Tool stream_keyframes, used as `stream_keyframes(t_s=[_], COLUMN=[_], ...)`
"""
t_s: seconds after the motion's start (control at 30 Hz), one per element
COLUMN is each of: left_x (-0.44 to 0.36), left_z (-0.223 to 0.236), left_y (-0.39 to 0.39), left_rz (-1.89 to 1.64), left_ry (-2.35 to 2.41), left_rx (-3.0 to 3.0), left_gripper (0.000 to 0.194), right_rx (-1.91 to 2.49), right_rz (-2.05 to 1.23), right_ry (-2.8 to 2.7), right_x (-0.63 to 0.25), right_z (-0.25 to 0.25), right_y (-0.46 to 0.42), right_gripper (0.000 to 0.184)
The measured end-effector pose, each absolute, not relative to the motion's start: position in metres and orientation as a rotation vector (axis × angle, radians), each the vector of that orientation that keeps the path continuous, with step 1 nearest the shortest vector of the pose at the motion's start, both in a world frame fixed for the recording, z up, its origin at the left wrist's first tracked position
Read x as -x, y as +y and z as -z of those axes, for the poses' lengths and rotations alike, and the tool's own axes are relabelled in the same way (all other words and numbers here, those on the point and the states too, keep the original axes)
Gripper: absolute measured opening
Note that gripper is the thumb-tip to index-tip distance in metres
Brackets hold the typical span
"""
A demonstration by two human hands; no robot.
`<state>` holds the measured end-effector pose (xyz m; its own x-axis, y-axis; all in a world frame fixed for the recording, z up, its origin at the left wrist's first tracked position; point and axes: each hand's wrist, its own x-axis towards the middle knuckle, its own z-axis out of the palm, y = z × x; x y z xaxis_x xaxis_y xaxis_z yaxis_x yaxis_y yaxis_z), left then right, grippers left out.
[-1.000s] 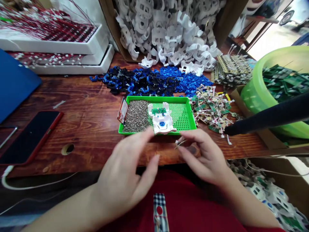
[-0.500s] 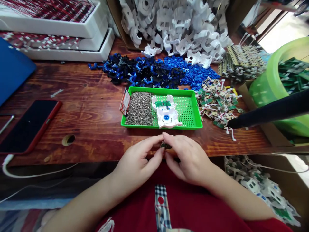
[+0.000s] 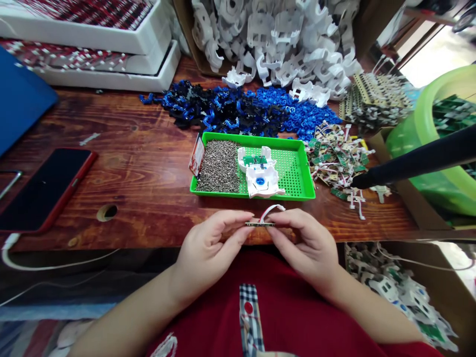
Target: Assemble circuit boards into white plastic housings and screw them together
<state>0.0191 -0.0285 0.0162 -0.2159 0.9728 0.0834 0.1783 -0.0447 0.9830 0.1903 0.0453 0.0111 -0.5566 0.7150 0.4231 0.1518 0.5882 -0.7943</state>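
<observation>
Between my two hands, over the table's front edge, is a small circuit board (image 3: 260,224) seen nearly edge-on. A short white and red cable (image 3: 270,210) curves up from it toward the right. My left hand (image 3: 210,248) pinches the board's left end between thumb and fingers. The right end is pinched by my right hand (image 3: 307,245). Just beyond them lies a green tray (image 3: 293,194) with a heap of small screws (image 3: 219,166) on its left side. Two white plastic housings sit mid-tray: one (image 3: 256,158) contains a green board, the nearer one (image 3: 264,182) a blue part.
Behind the tray are piles of black-and-blue parts (image 3: 223,109) and white housings (image 3: 286,44). Wired boards (image 3: 334,158) lie to the right, by a dark rod (image 3: 412,161) and a green tub (image 3: 412,124). A phone (image 3: 44,188) charges at left.
My hands have moved apart, and the circuit board and its cable now show between them. Before, the fingers mostly covered the board. The whole view has shifted slightly.
</observation>
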Motion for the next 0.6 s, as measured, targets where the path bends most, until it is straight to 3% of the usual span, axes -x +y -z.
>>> stream_keyframes(t_s=[0.2,0.47,0.6], left_x=[-0.010,-0.004,0.002], left_z=[-0.019,-0.032,-0.061], left_y=[-0.029,-0.017,-0.003], left_rz=[-1.197,-1.166,-0.903], left_ry=[1.725,1.596,1.529], left_rx=[-1.632,-1.684,-1.693], left_gripper=[0.020,0.016,0.030], right_rx=[0.792,0.750,0.811], right_rz=[-1.142,-1.294,-1.251], right_ry=[-1.941,-1.968,-1.946], right_x=[-0.185,-0.186,-0.200], right_z=[-0.007,-0.007,-0.001], right_y=[0.045,0.053,0.058], right_gripper=[0.020,0.011,0.011])
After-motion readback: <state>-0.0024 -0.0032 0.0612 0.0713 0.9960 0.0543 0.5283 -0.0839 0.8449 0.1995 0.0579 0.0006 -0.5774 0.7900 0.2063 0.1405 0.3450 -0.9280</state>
